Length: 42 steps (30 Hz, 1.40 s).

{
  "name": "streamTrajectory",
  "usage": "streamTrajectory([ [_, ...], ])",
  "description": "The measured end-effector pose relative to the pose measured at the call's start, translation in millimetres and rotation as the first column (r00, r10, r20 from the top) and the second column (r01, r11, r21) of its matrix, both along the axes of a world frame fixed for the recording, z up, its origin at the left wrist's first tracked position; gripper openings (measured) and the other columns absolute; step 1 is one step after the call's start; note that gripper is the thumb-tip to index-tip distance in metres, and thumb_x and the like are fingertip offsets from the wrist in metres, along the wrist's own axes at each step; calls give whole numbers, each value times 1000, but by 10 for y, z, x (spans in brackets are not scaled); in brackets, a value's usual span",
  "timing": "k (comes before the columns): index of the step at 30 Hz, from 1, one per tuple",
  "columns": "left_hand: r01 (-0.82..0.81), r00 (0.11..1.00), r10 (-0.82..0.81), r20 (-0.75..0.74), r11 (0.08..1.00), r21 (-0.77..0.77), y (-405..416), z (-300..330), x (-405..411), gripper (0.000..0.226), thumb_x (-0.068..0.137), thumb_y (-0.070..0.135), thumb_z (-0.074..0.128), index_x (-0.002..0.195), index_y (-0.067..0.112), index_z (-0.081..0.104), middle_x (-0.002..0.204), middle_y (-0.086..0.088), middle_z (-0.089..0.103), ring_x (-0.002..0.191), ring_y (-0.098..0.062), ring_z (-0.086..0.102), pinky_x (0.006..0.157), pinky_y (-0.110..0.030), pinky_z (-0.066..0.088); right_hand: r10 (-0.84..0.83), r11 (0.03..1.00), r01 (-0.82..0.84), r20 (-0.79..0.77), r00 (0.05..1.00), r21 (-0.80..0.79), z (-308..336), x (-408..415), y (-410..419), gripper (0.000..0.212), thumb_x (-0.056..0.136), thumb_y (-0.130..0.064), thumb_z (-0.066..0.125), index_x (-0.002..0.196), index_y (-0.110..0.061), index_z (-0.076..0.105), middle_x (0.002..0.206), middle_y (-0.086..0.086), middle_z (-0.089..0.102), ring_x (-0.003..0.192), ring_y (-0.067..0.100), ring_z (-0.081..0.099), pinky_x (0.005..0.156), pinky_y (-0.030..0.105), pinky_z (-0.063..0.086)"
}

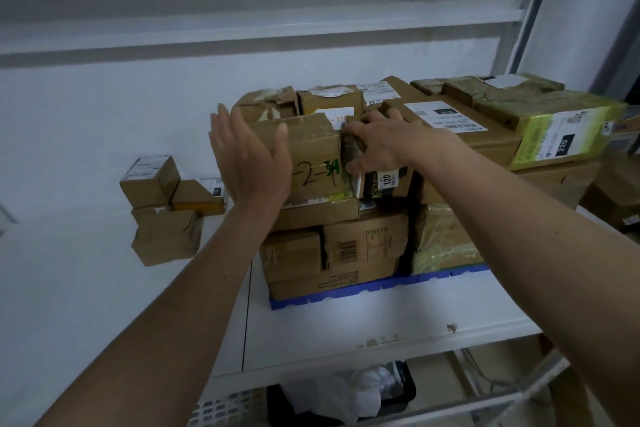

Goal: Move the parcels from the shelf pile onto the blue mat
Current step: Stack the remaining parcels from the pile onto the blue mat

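A stack of brown cardboard parcels stands on a blue mat (349,295) on the white shelf. On top sits a taped box (311,156) marked "2" in black with green writing. My left hand (249,156) is flat, fingers straight, against that box's left front side. My right hand (377,142) grips a small dark parcel (384,180) with a "120" label, wedged to the right of the marked box; fingers curl over its top and the thumb presses its left edge. A small pile of parcels (166,208) lies to the left on the shelf.
A large box with a "070" label (446,121) and a yellow-green taped box marked "220" (561,135) lie at the right. More boxes (616,198) sit at the far right. A black bin (349,395) is below the shelf (381,329).
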<state>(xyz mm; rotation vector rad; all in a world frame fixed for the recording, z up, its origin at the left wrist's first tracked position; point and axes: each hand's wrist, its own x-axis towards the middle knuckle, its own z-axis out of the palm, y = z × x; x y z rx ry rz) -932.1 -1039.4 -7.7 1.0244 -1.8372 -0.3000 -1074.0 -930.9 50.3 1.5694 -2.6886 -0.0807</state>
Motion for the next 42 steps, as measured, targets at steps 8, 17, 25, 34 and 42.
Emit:
streamTrajectory([
  [8, -44, 973, 27, 229, 997, 71, 97, -169, 63, 55, 88, 59, 49, 131, 24, 50, 160, -12, 6, 146, -35, 0, 113, -64, 7, -13, 999, 10, -52, 999, -52, -51, 56, -51, 81, 84, -53, 59, 150, -34, 16, 156, 6, 19, 143, 35, 10, 108, 60, 20],
  [17, 360, 897, -114, 426, 748, -557, 390, -385, -102, 44, 67, 30, 78, 103, 7, 67, 135, -21, 52, 131, -38, 42, 113, -50, 28, -45, 993, 33, -108, 993, -109, -57, 140, 4, 64, 86, -40, 57, 144, -36, 30, 147, 8, 30, 138, 33, 18, 101, 59, 26],
  [25, 544, 786, -265, 558, 726, -421, 436, -658, -289, 23, 62, 2, 81, 80, 7, 69, 75, -7, 64, 70, -25, 58, 48, -29, 46, -50, 997, 43, -112, 992, -63, -126, 154, 42, 61, 86, -38, 57, 141, -33, 34, 144, 9, 31, 135, 34, 20, 100, 57, 28],
  [34, 517, 812, -340, 474, 796, -314, 456, -633, -279, 19, 72, -6, 68, 89, 4, 69, 81, -9, 66, 74, -26, 59, 48, -29, 47, -27, 998, 25, -25, 999, -60, -348, 73, 56, 64, 90, -44, 54, 146, -26, 29, 149, 11, 25, 136, 35, 18, 105, 53, 26],
  [42, 488, 838, -345, 424, 821, -297, 446, -697, -274, 20, 74, -13, 62, 87, 1, 67, 83, -12, 63, 77, -29, 57, 52, -34, 48, 21, 996, -24, 41, 999, 82, -385, 15, 84, 86, 88, -20, 62, 153, -18, 6, 154, 15, 18, 141, 38, 18, 114, 47, 26],
])
